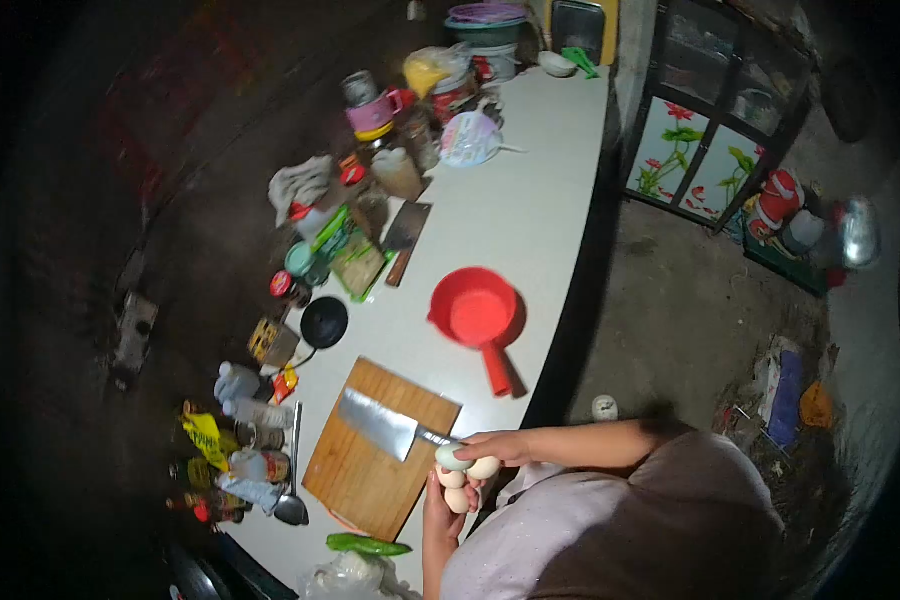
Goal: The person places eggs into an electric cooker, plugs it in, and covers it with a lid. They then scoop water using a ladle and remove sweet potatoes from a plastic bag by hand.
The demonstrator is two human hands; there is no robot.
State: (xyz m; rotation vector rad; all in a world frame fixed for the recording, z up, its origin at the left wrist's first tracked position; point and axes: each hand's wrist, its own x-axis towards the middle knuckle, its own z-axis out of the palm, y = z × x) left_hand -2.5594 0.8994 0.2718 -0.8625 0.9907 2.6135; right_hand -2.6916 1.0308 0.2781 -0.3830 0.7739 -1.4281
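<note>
Several eggs are bunched between my two hands at the near edge of the white counter. My right hand (503,447) has its fingers on a pale greenish egg (452,457), beside a cream egg (485,468). Below it, my left hand (444,512) is curled round more eggs, among them a light brown egg (457,500). Which hand bears the cream egg cannot be told. A cleaver (380,424) lies on the wooden cutting board (355,480), its handle running toward my right hand. The hands partly hide the handle's end.
A red ladle-like scoop (473,308) lies on the counter (530,180) beyond the board. Another cleaver (406,232), bottles and jars line the far side. Green peppers (368,545) lie near the board's lower edge. A cabinet (705,150) stands across the floor.
</note>
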